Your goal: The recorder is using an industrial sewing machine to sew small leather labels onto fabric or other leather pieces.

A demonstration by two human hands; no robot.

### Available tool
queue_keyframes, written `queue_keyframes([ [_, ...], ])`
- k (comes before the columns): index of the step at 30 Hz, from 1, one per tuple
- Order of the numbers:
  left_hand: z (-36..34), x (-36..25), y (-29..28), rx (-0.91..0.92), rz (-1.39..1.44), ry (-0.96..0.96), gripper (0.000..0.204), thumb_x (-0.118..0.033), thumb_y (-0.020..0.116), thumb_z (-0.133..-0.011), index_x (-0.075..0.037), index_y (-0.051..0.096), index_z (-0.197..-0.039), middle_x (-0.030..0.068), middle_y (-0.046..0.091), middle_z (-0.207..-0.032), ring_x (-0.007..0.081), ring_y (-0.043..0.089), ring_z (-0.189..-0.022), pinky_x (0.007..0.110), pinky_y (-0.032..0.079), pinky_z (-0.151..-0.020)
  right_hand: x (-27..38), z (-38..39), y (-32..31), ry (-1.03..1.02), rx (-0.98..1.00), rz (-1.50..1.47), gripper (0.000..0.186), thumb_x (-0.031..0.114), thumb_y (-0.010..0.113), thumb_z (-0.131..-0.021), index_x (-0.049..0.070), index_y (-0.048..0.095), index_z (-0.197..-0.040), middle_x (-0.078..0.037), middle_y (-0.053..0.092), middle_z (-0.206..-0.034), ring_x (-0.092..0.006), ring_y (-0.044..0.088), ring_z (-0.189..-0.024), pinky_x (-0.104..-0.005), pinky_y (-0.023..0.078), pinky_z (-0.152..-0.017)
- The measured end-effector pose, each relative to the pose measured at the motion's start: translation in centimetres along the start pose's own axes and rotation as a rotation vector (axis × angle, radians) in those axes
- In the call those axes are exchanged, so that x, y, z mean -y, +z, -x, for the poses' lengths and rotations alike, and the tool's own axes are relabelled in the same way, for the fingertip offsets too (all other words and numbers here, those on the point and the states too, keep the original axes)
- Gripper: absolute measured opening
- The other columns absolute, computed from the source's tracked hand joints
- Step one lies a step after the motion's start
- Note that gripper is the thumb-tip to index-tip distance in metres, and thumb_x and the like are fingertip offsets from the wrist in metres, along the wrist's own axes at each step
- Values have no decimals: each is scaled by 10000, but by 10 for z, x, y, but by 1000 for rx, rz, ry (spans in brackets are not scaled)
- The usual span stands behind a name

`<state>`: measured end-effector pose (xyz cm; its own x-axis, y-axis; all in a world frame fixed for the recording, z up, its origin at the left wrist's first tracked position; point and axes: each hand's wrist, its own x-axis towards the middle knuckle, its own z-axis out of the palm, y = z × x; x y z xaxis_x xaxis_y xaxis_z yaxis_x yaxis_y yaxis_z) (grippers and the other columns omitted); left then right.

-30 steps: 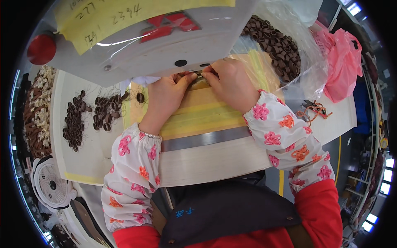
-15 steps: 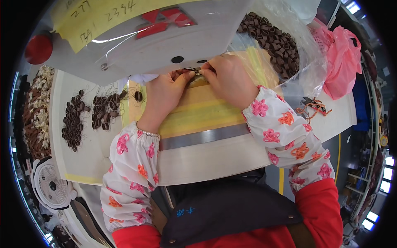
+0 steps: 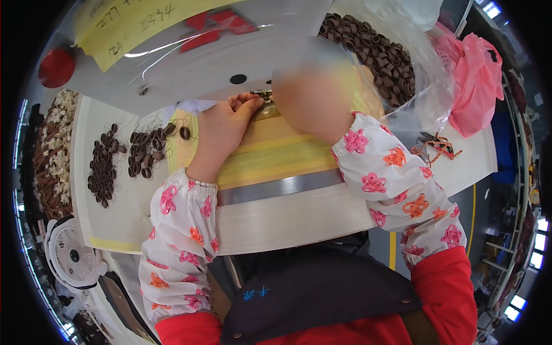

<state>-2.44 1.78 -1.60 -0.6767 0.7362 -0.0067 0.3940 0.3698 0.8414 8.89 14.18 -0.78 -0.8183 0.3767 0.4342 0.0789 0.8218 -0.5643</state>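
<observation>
My left hand (image 3: 224, 126) is closed in a pinch under the edge of a grey machine head (image 3: 190, 66), which looks like a sewing machine. What its fingertips hold is too small and hidden to make out. To its right, my right hand (image 3: 313, 95) is under the same edge; it is smeared, so its fingers do not show. Beneath both hands lies a work surface covered with yellow tape (image 3: 264, 156). Left of my left hand are two clusters of small brown loops (image 3: 105, 167) with loose threads. Behind my right hand, more brown loops (image 3: 379, 57) fill a clear plastic bag.
A metal strip (image 3: 282, 187) crosses the table near me. At right lie a small tool with orange cord (image 3: 440, 146) and a pink plastic bag (image 3: 477, 86). A white fan (image 3: 73, 256) stands at the left, below a heap of brown and cream pieces (image 3: 57, 149).
Both hands were pinching together at the machine edge. My right hand is now smeared and no longer shows its pinch; my left has stayed at the edge. The view has shifted slightly.
</observation>
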Motion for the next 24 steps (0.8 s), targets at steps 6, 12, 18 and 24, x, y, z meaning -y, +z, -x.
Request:
queue_keyframes([
  [6,5,-15,0,33,-36,-9,247,-272,631,-784,-29,645,-823,-29,560,-562,20,449,-499,202,354,-472,-3,3,-2,72,33,-33,100,54,604,-724,-37,570,-751,-164,576,-648,-283,568,-587,-337,444,-548],
  [12,4,-7,6,-51,-6,160,232,-263,607,-795,-33,637,-787,-1,540,-518,70,445,-458,237,344,-452,-8,6,-1,-82,-28,-74,101,56,606,-726,-19,539,-736,-137,568,-641,-278,559,-585,-340,438,-542],
  [18,32,1,-18,-112,-292,395,298,-218,601,-799,-33,530,-576,46,462,-449,190,386,-402,299,323,-499,-16,-4,-44,1,-92,53,134,102,624,-727,-8,552,-754,-132,580,-688,-284,564,-636,-339,442,-575],
  [24,42,35,-80,-265,-540,405,297,-224,642,-774,-53,522,-564,7,467,-457,152,381,-418,269,292,-640,-78,-22,-78,144,-149,503,147,126,623,-720,23,581,-816,-130,601,-786,-310,578,-755,-396,457,-665],
])
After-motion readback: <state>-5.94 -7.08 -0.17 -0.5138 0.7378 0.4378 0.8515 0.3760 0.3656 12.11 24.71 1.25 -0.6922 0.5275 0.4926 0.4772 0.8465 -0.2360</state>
